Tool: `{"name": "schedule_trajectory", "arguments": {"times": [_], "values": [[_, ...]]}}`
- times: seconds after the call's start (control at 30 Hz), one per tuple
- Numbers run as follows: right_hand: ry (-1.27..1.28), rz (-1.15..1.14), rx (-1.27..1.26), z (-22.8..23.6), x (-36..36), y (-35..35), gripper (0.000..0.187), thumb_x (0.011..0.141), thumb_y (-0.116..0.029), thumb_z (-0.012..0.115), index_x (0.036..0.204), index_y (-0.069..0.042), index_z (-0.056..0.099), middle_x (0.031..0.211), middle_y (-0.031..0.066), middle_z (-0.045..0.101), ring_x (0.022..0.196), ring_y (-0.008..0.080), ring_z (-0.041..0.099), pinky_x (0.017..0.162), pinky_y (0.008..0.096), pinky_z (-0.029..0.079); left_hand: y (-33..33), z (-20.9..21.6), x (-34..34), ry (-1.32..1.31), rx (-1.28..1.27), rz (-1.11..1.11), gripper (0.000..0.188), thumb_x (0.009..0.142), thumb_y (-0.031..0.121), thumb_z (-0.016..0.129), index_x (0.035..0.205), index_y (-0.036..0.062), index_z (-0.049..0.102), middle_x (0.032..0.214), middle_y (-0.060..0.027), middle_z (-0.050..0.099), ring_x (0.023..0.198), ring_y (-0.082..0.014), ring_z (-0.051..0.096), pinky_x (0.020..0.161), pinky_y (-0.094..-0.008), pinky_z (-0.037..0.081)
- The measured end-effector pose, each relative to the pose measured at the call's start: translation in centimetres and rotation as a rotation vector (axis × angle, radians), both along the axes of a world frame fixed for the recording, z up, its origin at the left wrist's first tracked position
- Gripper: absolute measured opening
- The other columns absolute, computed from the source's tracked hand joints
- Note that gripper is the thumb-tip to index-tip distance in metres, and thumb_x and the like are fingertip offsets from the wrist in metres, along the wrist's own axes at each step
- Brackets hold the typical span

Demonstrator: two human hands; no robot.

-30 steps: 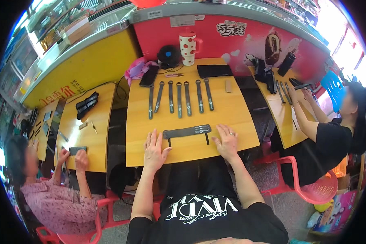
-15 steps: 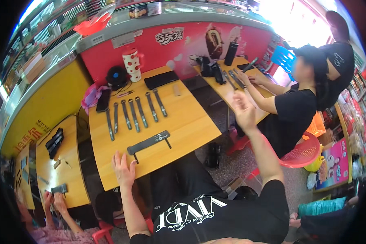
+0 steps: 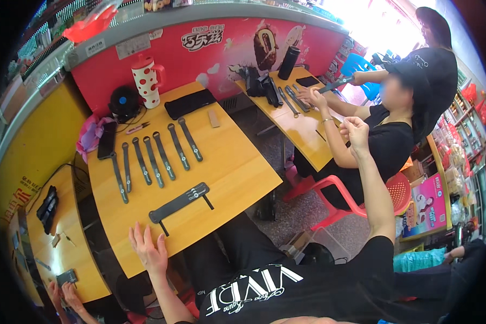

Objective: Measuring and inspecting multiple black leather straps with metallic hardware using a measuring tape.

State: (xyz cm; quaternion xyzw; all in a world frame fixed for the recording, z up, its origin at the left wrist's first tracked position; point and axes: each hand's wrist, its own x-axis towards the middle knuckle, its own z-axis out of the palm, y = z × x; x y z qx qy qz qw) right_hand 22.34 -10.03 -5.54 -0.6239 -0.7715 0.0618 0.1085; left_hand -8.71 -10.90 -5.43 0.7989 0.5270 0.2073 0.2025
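My left hand (image 3: 150,251) rests at the near edge of the wooden table (image 3: 237,178), fingers spread, holding nothing. Just beyond it lies a flat dark strap (image 3: 179,203) with two narrow black strips sticking out toward me. My right hand (image 3: 356,134) is raised off to the right, away from the table, with its fingertips pinched together. Anything between them is too small to make out. Farther up the table, several dark straps (image 3: 157,159) with ring-shaped ends lie side by side in a slanting row.
A phone (image 3: 107,141), small fan (image 3: 125,101), polka-dot tumbler (image 3: 146,81) and black pouch (image 3: 190,103) stand or lie along the far side. On the right, a seated co-worker (image 3: 397,137) works at another table, with a red chair (image 3: 340,189) behind. Another person's hands (image 3: 65,291) work at lower left.
My right hand has gone from loosely raised and blurred to pinched, farther right. The view has turned, so the table sits farther left. Beside the seated co-worker, the standing person's arm now reaches forward.
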Motion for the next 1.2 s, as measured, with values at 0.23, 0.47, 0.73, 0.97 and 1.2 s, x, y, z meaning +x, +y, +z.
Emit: {"name": "schedule_trajectory", "arguments": {"times": [0.23, 0.47, 0.73, 0.97, 1.2], "values": [[-0.13, -0.336, 0.069, 1.1, 9.0, 4.8, 0.052, 0.087, -0.04, 0.061, 0.131, -0.013, 0.055, 0.139, 0.0113, 0.049, 0.129, 0.0296, 0.044, 0.097, 0.0497, 0.035, 13.3, -5.3, 10.8, 0.01, 0.026, -0.17, 0.077, 0.086, 0.038, 0.065, 0.145, 0.0001, 0.033, 0.15, -0.0177, 0.035, 0.141, -0.0374, 0.027, 0.112, -0.0499, 0.024], [-0.156, -0.618, 0.246, 1.9, 16.9, 4.3, 0.05, 0.084, -0.03, 0.068, 0.127, -0.007, 0.057, 0.13, 0.0104, 0.057, 0.124, 0.0275, 0.048, 0.099, 0.0433, 0.034, 21.0, -8.6, 22.0, -0.229, 0.159, -0.342, 0.063, 0.088, 0.04, 0.064, 0.134, -0.0011, 0.05, 0.147, -0.0216, 0.037, 0.135, -0.0434, 0.032, 0.109, -0.0495, 0.028], [0.458, -0.544, 0.288, 1.1, 17.1, 11.8, 0.041, 0.079, -0.001, 0.069, 0.118, 0.001, 0.059, 0.109, 0.0159, 0.063, 0.091, 0.027, 0.064, 0.08, 0.0339, 0.051, 24.5, -11.5, 14.6, -0.15, 0.006, -0.08, 0.052, 0.082, 0.027, 0.072, 0.124, -0.0011, 0.057, 0.144, -0.0235, 0.04, 0.133, -0.0442, 0.035, 0.11, -0.0495, 0.03], [0.56, -0.584, 0.676, 12.2, 24.4, 13.7, 0.011, 0.092, -0.005, 0.062, 0.101, 0.0, 0.064, 0.09, 0.0023, 0.064, 0.074, 0.0067, 0.059, 0.065, 0.0225, 0.048, 20.2, -10.1, 4.8, -0.076, 0.125, 0.067, 0.047, 0.084, 0.025, 0.069, 0.119, -0.0047, 0.059, 0.141, -0.0254, 0.042, 0.13, -0.0466, 0.036, 0.108, -0.0514, 0.032], [0.981, -0.516, 0.362, 17.0, 24.2, 15.9, 0.022, 0.095, -0.023, 0.061, 0.085, -0.004, 0.066, 0.07, 0.0032, 0.065, 0.053, 0.0068, 0.058, 0.051, 0.0191, 0.044, 10.0, -2.6, -6.0, 0.096, 0.166, 0.376, 0.044, 0.086, 0.023, 0.067, 0.118, -0.0057, 0.059, 0.141, -0.0245, 0.042, 0.132, -0.0471, 0.034, 0.109, -0.0529, 0.03]]}}
